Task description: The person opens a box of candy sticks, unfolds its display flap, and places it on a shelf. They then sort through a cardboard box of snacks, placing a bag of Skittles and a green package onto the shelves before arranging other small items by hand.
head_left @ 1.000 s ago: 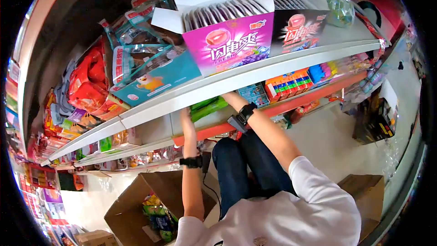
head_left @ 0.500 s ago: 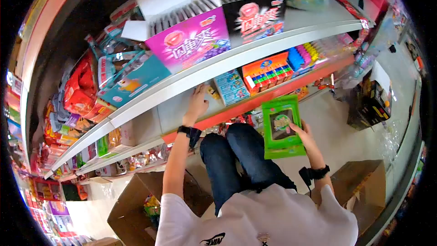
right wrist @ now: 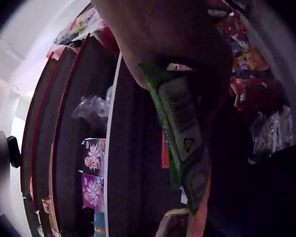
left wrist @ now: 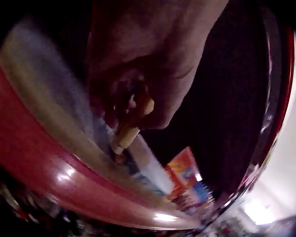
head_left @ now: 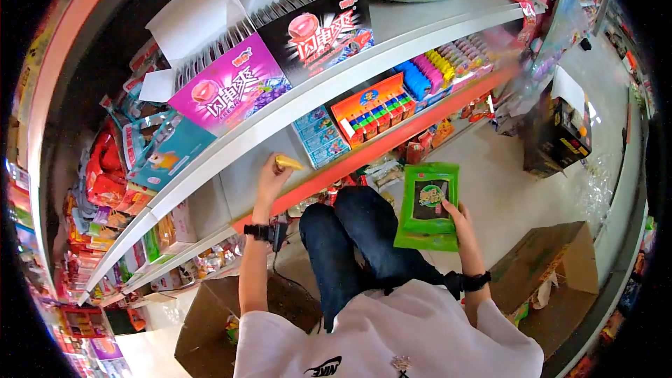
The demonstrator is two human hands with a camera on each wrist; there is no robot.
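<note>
My left hand [head_left: 269, 183], over the lower shelf [head_left: 241, 175], pinches a small yellow thing [head_left: 288, 162] between thumb and fingers. In the left wrist view the yellow thing [left wrist: 127, 137] pokes out narrow and pale below the fingers; I cannot tell its kind. My right hand [head_left: 462, 227] grips a flat green snack packet [head_left: 414, 225] by its side, thumb on the front, above the floor to the right of the knees. The packet's back [right wrist: 180, 118] with a barcode faces the right wrist camera. A blue patterned box [head_left: 320, 138] stands on the shelf beside the left hand.
An orange display box [head_left: 374, 108] stands right of the blue one. Purple [head_left: 227, 91] and black [head_left: 315, 35] candy boxes sit on the shelf above, whose white edge [head_left: 280, 115] overhangs. Open cartons [head_left: 203, 332] [head_left: 553, 266] flank the person; a black box [head_left: 556, 133] is on the floor.
The right hand has drawn the green packet off the lower shelf, out to the right. The left hand, first beside the packet, reached deeper into the shelf and now holds the yellow thing nearer the edge.
</note>
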